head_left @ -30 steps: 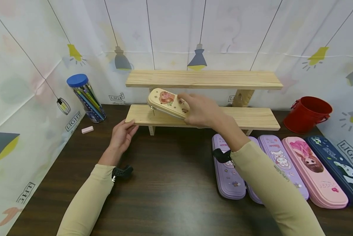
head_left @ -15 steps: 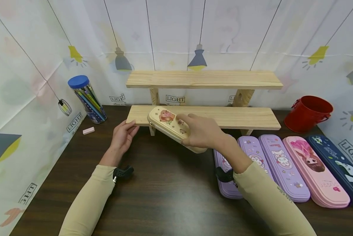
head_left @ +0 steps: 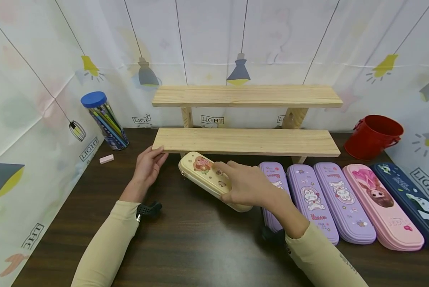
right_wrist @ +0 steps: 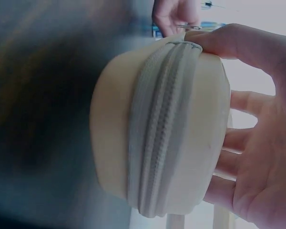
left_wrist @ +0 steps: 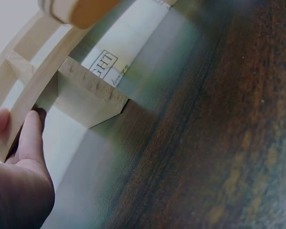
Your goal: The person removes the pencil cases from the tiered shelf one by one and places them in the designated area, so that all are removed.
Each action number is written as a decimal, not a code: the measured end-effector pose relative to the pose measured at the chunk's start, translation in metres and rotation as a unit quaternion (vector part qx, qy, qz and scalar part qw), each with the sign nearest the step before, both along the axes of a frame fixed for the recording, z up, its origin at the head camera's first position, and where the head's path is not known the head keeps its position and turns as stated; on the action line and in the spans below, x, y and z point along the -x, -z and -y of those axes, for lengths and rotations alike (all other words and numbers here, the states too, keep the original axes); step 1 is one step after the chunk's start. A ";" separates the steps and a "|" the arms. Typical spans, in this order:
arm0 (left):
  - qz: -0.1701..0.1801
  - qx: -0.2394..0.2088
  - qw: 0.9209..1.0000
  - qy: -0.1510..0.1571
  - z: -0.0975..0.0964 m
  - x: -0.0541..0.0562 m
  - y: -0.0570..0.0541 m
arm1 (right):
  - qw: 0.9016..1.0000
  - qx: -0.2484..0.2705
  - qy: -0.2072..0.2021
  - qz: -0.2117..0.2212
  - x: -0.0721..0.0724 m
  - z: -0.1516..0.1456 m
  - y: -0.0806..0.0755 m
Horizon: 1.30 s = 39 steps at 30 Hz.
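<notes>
My right hand (head_left: 248, 185) grips a cream zippered pencil case (head_left: 205, 172) with a cartoon print, held at a slant in front of the lower board. In the right wrist view the zipper end of the pencil case (right_wrist: 162, 129) faces the camera, with the thumb on one edge and the fingers on the lid. My left hand (head_left: 147, 165) pinches the left end of the two-tier wooden shelf (head_left: 243, 140) by its lower board. The left wrist view has the thumb and fingers of that hand (left_wrist: 26, 176) on either side of the board (left_wrist: 43, 78).
Purple pencil cases (head_left: 312, 199), a pink one (head_left: 382, 207) and a navy panda one (head_left: 413, 203) lie in a row at right. Behind them stands a red bucket (head_left: 373, 137). At left are a blue-lidded pencil tub (head_left: 104, 119) and a small pale pink block (head_left: 106, 159).
My right hand has brought the cream pencil case from over the lower board down and toward me, in front of the shelf. The left hand keeps its hold on the board's end.
</notes>
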State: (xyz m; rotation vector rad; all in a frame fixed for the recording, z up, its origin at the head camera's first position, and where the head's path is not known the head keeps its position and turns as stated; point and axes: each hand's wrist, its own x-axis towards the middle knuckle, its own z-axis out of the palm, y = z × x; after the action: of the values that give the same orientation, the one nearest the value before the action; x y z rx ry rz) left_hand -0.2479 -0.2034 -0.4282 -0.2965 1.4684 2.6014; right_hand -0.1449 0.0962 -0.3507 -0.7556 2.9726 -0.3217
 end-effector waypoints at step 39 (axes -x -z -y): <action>0.001 -0.021 1.000 0.019 0.002 -0.003 -0.001 | 0.977 0.002 0.212 -0.032 -0.054 -0.009 0.025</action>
State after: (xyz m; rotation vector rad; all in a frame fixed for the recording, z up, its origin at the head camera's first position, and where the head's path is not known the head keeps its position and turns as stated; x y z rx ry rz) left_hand -0.2450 -0.2050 -0.4272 -0.2650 1.4032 2.5979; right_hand -0.0904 0.1053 -0.3758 -0.1227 3.1738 -0.3262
